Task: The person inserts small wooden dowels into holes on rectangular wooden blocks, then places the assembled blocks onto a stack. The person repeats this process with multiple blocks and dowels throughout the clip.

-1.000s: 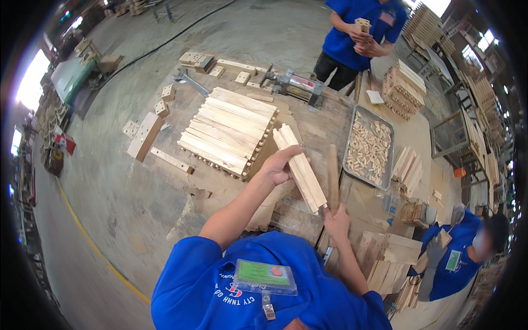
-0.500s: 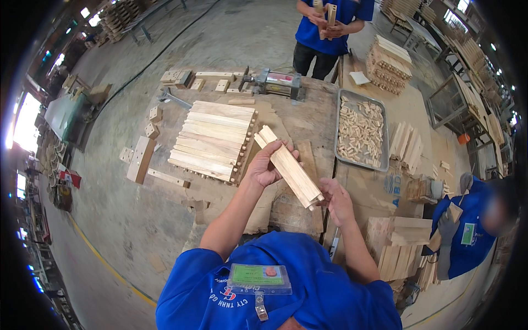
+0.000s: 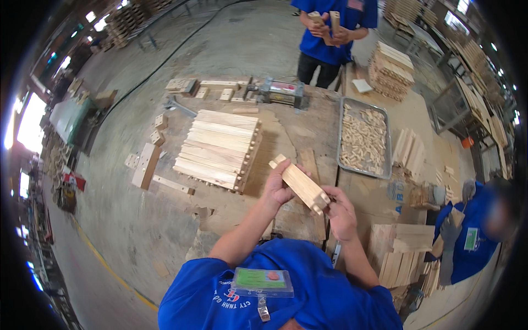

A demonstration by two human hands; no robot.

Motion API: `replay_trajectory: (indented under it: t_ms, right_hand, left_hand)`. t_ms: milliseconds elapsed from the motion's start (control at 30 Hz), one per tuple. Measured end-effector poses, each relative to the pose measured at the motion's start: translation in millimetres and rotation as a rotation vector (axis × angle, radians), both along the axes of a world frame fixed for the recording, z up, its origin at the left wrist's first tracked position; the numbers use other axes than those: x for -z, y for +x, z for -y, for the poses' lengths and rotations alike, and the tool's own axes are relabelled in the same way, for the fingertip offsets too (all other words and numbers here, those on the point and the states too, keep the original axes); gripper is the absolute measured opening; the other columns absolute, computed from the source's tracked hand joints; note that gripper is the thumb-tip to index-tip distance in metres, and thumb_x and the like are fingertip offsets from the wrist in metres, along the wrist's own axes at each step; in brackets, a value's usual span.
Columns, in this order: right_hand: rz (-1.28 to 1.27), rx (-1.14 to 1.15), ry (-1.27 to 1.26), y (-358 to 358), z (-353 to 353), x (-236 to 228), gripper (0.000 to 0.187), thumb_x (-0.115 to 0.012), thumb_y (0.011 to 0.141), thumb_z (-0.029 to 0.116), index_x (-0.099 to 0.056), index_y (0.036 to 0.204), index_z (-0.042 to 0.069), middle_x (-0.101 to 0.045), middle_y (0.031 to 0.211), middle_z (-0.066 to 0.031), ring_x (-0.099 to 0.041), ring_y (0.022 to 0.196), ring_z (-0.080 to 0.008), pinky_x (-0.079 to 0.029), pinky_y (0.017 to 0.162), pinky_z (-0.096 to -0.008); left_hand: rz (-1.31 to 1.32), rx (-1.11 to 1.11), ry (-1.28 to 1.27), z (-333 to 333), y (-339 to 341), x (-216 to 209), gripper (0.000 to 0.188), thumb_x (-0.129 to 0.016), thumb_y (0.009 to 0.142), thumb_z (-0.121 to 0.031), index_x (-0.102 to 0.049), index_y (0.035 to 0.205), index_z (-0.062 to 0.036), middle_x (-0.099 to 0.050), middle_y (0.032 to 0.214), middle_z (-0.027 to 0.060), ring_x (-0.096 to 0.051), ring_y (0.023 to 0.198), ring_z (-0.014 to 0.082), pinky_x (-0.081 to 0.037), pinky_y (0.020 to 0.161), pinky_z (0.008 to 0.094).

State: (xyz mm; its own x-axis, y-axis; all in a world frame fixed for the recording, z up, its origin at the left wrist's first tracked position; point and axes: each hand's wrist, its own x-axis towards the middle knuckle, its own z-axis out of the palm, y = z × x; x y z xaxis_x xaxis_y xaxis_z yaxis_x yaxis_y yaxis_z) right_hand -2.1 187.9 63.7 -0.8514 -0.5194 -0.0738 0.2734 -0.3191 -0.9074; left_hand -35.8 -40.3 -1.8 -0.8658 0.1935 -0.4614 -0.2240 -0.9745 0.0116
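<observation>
A small bundle of pale wooden bars (image 3: 300, 184) with round dowels sticking out of its near end slants in front of my chest. My left hand (image 3: 279, 184) is closed around its upper left part, thumb on top. At the lower right end, the fingers of my right hand (image 3: 342, 214) curl against the bars beside the dowels; the fingertips are partly hidden. To the left on the worktable lies a stack of similar bars (image 3: 220, 148), dowels showing along its edges. A grey metal tray (image 3: 339, 157) of loose wooden dowels (image 3: 363, 137) stands to the right.
A pneumatic cylinder (image 3: 281, 93) and wooden blocks (image 3: 146, 165) are fixed around the worktable (image 3: 231, 212). One co-worker (image 3: 335, 38) stands across it holding wood pieces; another, gloved (image 3: 452, 231), works at right near stacked bars (image 3: 404, 253). More bars (image 3: 391, 71) are piled at far right.
The bundle has turned so its near end faces me more. My right hand has closed in on that end. The whole view has shifted slightly.
</observation>
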Motion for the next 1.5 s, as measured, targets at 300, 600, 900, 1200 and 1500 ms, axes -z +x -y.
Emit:
replay_trajectory:
  t_ms: [300,600,900,1200,1500]
  right_hand:
    - [-0.333,-0.133,0.588,-2.1,1.3,15.1,0.066,-0.074,0.098,0.023,-0.047,0.153,0.0,-0.066,0.134,-0.0207,-0.068,0.118,-0.0242,-0.056,0.097,-0.0382]
    - [-0.252,-0.101,0.389,-3.7,50.9,34.7,0.049,-0.058,0.112,0.017,-0.043,0.153,-0.005,-0.065,0.138,-0.0172,-0.063,0.128,-0.0197,-0.048,0.109,-0.0346]
    - [-0.27,-0.04,0.424,15.3,67.7,16.3,0.042,-0.06,0.11,0.013,-0.051,0.147,-0.005,-0.069,0.132,-0.0168,-0.066,0.124,-0.02,-0.049,0.108,-0.0345]
    - [-0.413,0.071,0.695,42.3,105.4,-18.8,0.055,-0.074,0.1,0.015,-0.052,0.146,-0.004,-0.07,0.128,-0.0202,-0.069,0.119,-0.0298,-0.052,0.105,-0.0406]
    - [-0.863,0.181,1.054,39.1,154.9,-38.0,0.073,-0.084,0.082,0.016,-0.051,0.144,-0.002,-0.068,0.122,-0.0288,-0.067,0.11,-0.0501,-0.054,0.094,-0.0546]
  left_hand:
    - [-0.105,-0.123,-0.649,-6.7,18.6,-26.1,0.025,-0.077,0.1,-0.02,-0.063,0.113,-0.0044,-0.07,0.098,0.0113,-0.072,0.09,0.0227,-0.065,0.082,0.0418]
    - [-0.27,-0.05,-0.657,12.0,30.5,-42.5,0.033,-0.074,0.105,-0.032,-0.064,0.122,-0.0045,-0.071,0.104,0.009,-0.072,0.095,0.0199,-0.062,0.081,0.0377]
    - [-0.421,0.007,-0.543,33.6,35.0,-50.1,0.042,-0.069,0.108,-0.032,-0.054,0.139,-0.0077,-0.068,0.114,0.0085,-0.072,0.1,0.0204,-0.064,0.087,0.0383]
    - [-0.304,0.029,-0.52,56.5,44.0,-51.5,0.038,-0.072,0.106,-0.037,-0.063,0.122,-0.0034,-0.071,0.107,0.0077,-0.071,0.1,0.0176,-0.064,0.087,0.0353]
    - [-0.361,0.081,-0.971,95.6,79.8,-66.1,0.04,-0.072,0.107,-0.032,-0.064,0.128,0.0013,-0.073,0.109,0.0064,-0.069,0.098,0.0125,-0.058,0.086,0.0306]
